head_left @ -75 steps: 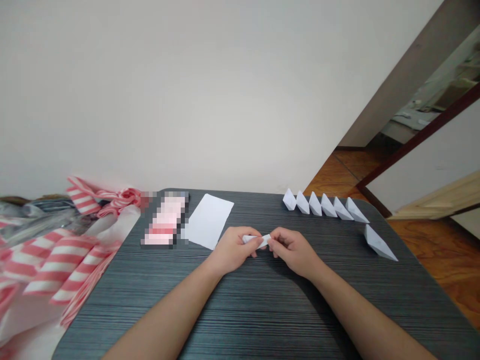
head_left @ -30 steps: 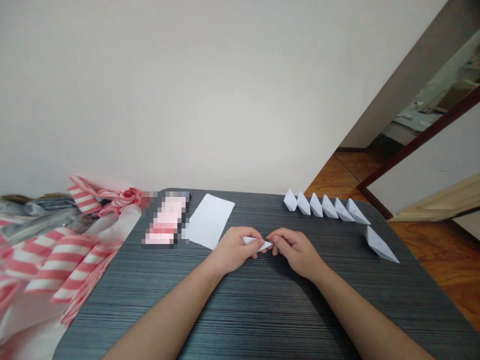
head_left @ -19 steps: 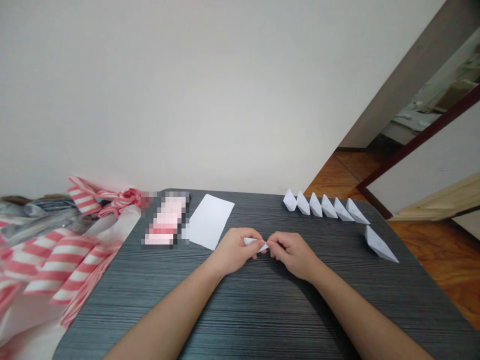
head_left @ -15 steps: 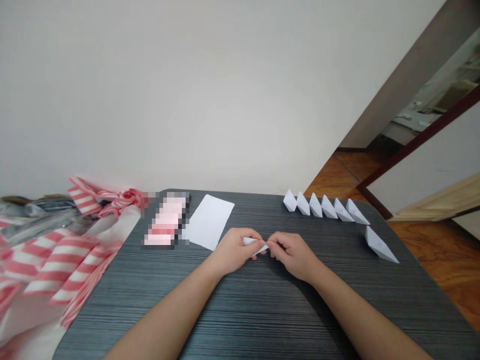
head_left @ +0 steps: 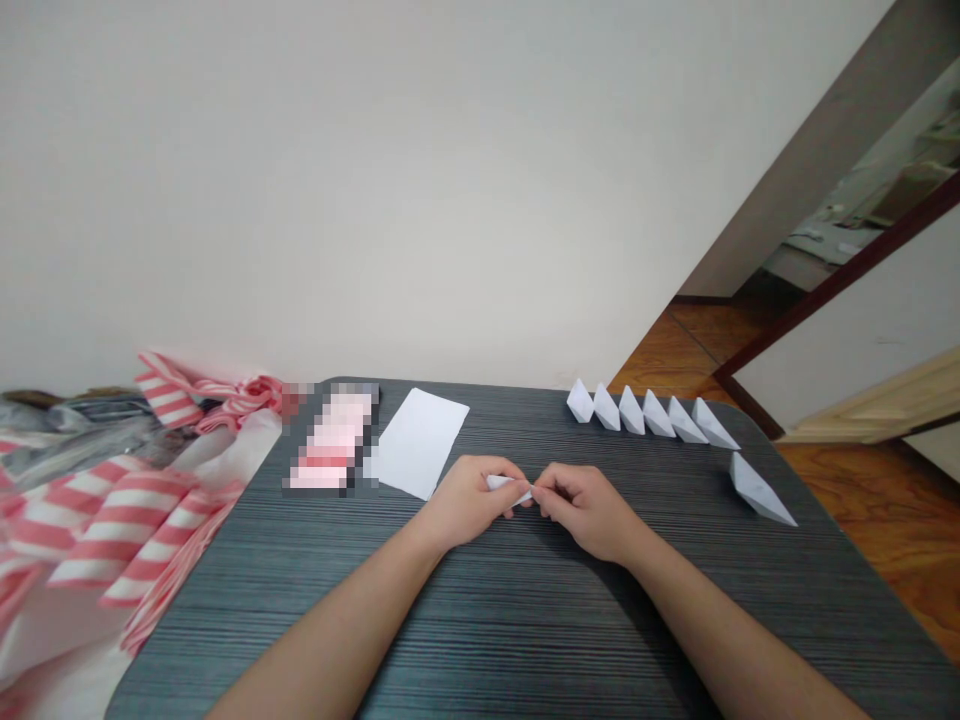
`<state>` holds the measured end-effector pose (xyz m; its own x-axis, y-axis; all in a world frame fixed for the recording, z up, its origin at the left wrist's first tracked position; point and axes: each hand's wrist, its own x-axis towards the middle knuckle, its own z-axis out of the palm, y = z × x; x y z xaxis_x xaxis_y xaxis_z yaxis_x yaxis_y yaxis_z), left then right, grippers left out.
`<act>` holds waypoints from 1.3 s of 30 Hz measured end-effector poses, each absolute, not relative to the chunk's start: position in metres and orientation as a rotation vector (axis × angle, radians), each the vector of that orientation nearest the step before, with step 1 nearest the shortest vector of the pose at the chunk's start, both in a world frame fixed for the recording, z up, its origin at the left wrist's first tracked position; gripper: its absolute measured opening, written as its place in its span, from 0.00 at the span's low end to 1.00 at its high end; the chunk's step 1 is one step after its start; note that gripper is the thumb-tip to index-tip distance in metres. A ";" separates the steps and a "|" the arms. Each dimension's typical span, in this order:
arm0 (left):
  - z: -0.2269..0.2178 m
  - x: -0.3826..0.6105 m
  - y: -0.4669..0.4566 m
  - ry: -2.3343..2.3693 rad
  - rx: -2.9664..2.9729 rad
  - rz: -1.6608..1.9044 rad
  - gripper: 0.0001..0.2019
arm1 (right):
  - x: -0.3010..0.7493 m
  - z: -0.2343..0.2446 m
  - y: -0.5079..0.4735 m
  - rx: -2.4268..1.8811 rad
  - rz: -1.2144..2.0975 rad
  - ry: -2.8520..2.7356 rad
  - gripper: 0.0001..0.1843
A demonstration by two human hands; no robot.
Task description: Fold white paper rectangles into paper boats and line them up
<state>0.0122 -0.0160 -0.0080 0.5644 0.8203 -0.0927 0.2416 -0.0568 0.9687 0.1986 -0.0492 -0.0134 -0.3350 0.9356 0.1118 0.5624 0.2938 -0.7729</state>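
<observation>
Pinching a small folded white paper (head_left: 510,485) from both sides, the left hand (head_left: 469,503) and the right hand (head_left: 586,512) almost meet, their fingers curled closed around it. The narrow, pointed paper sits between the two sets of fingertips, above the middle of the dark grey ribbed bench (head_left: 525,620), and most of it is hidden by the fingers. Just beyond the left hand, a flat white paper sheet (head_left: 418,443) lies at a slant. To its left, a pink-and-white item (head_left: 330,440) is too blurred to name. Six folded paper boats (head_left: 645,410) stand in a tight row along the far edge of the bench, and a seventh paper boat (head_left: 761,489) lies apart, near the right corner. Red-and-white striped plastic bags (head_left: 112,530) heap up beyond the bench's left edge, and a wooden floor (head_left: 862,520) shows to the right.
</observation>
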 end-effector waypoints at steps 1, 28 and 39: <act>-0.008 0.012 -0.016 0.919 1.604 0.602 0.11 | 0.198 -0.013 -0.050 -1.332 0.867 -2.001 0.10; -0.016 0.009 -0.012 0.909 1.565 0.616 0.17 | 0.207 -0.026 -0.048 -1.355 1.152 -1.740 0.10; -0.018 0.010 -0.012 0.828 1.434 0.635 0.13 | 0.208 -0.028 -0.046 -1.353 1.130 -1.688 0.11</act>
